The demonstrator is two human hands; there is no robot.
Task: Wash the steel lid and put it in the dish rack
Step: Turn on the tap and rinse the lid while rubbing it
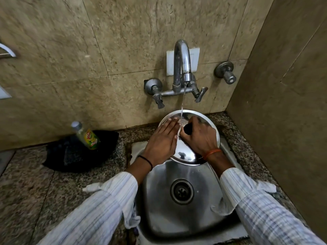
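Observation:
A round steel lid (pixel 185 153) with a black knob (pixel 188 129) is held over the back of the sink, under a thin stream of water from the tap (pixel 182 64). My right hand (pixel 200 137) grips the knob and holds the lid up. My left hand (pixel 162 140) lies flat on the lid's left half, fingers together and stretched out, fingertips near the water stream. No dish rack is in view.
The steel sink (pixel 203 174) with its drain (pixel 181 191) lies below the lid. On the speckled stone counter to the left stand a dish soap bottle (pixel 87 137) and a black cloth (pixel 70 154). Tiled walls close in behind and on the right.

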